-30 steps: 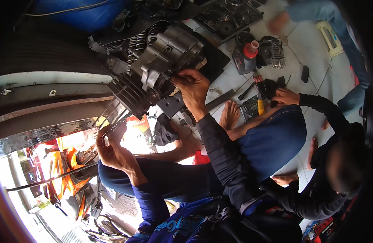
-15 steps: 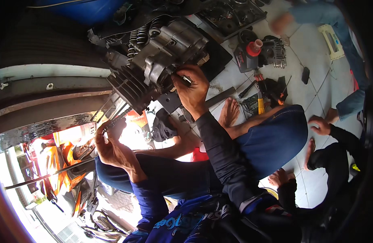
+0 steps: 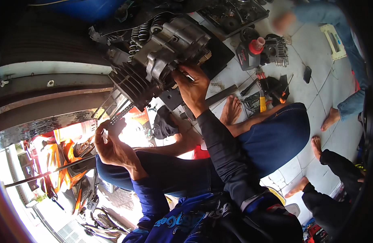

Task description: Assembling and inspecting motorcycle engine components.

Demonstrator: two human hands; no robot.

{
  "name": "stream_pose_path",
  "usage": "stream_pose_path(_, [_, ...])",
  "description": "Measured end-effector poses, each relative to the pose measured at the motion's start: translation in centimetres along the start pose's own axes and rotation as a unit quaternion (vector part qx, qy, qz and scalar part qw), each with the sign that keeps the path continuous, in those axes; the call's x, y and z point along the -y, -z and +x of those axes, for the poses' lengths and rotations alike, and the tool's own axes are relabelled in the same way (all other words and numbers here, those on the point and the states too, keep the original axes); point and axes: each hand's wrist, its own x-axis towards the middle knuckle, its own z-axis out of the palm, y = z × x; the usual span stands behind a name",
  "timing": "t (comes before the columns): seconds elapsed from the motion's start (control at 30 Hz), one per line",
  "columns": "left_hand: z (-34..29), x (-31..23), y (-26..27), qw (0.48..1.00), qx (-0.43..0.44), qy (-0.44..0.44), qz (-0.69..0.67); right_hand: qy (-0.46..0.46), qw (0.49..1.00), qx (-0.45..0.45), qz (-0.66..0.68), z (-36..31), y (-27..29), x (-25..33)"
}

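A grey metal engine block [image 3: 174,40] lies in front of me, with its finned cylinder [image 3: 131,85] pointing down-left. Out of the cylinder's end runs a dark timing chain [image 3: 123,111] toward my left hand [image 3: 113,148], whose thumb and fingers are pinched on the chain's loose end. My right hand [image 3: 194,87] presses against the near side of the engine with its fingers curled in. A small bright glint shows among those fingers. What the fingertips grip is hidden.
Right of the engine stand a dark bottle with a red cap [image 3: 248,52] and a finned cylinder part [image 3: 277,50]. Tools, including a yellow-handled screwdriver [image 3: 262,103], lie near my foot. A parts tray [image 3: 231,16] is behind. Other people's feet [image 3: 330,118] are at right; an orange motorcycle [image 3: 61,162] stands left.
Both my hands keep nearly the same places on the chain and engine. At the right, a co-worker's hands have pulled back from the floor, and their legs have shifted.
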Motion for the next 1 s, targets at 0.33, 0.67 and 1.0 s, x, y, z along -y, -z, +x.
stream_pose_path(0.33, [-0.1, 0.4, 0.7, 0.997, 0.008, -0.066, 0.043, -0.268, 0.945, -0.008, 0.190, -0.7, -0.1, -1.1])
stream_pose_path(0.67, [-0.3, 1.0, 2.4, 0.973, 0.006, -0.126, 0.194, -0.463, 0.826, 0.093, 0.307, -0.2, 1.2, -0.3])
stream_pose_path(1.0, [-0.4, 1.1, 4.1, 0.942, -0.001, -0.090, 0.323, -0.556, 0.707, 0.191, 0.393, 0.6, 1.8, 1.1])
